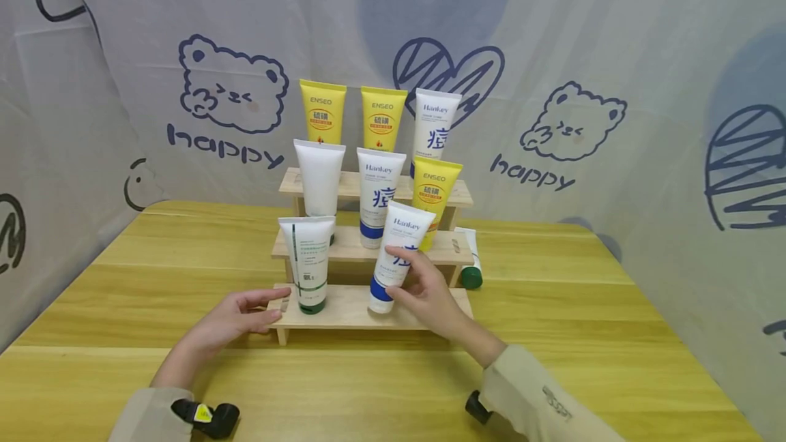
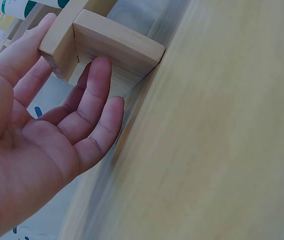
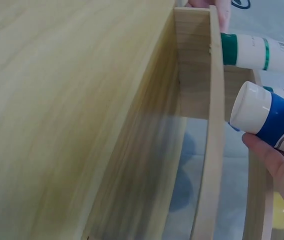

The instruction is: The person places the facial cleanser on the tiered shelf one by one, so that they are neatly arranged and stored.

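A three-tier wooden display stand (image 1: 368, 318) stands on the table. My left hand (image 1: 230, 319) grips the left end of its lowest step; in the left wrist view the thumb lies along the board and several fingers hang loosely beneath. My right hand (image 1: 432, 299) pinches a white Hankey tube (image 1: 399, 237) with a blue band, from its right side. The tube leans to the right over the lowest step; in the right wrist view its cap (image 3: 244, 107) appears slightly off the board. Left of it on that step, a white tube with a green cap (image 1: 308, 261) stands upright.
The middle step bears a plain white tube (image 1: 319, 172), a Hankey tube (image 1: 376, 186) and a yellow ENSEO tube (image 1: 439, 179). Two yellow tubes (image 1: 323, 111) and a Hankey tube (image 1: 434, 118) top the stand. A green-capped tube (image 1: 471, 268) sits behind right.
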Demonstrator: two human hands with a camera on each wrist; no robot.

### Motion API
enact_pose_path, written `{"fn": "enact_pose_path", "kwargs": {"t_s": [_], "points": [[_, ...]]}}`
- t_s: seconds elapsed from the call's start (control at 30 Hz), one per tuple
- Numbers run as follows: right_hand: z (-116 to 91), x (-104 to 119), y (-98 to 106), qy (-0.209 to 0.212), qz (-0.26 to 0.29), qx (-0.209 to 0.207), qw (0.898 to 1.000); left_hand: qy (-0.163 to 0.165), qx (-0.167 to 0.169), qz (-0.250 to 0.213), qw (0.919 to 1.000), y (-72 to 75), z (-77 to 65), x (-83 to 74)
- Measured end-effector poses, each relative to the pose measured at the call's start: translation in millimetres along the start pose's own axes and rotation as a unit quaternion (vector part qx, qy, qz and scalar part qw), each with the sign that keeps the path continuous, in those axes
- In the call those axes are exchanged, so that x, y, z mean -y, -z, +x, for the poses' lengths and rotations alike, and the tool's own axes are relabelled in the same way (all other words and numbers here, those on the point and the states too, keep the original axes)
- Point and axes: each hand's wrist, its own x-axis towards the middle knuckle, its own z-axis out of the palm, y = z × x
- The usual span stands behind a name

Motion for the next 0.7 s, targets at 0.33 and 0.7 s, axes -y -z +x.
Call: {"fn": "enact_pose_path", "kwargs": {"t_s": [0.33,0.7], "points": [[3,-2,-16,0.04,-0.037,0.038,0.998,0.004,-0.007,0.011,0.9999,-0.7,1.9,1.4],[2,-4,-21,0.078,-0.085,0.063,0.991,-0.01,0.005,-0.001,0.9999,0.7,1.0,1.6]]}}
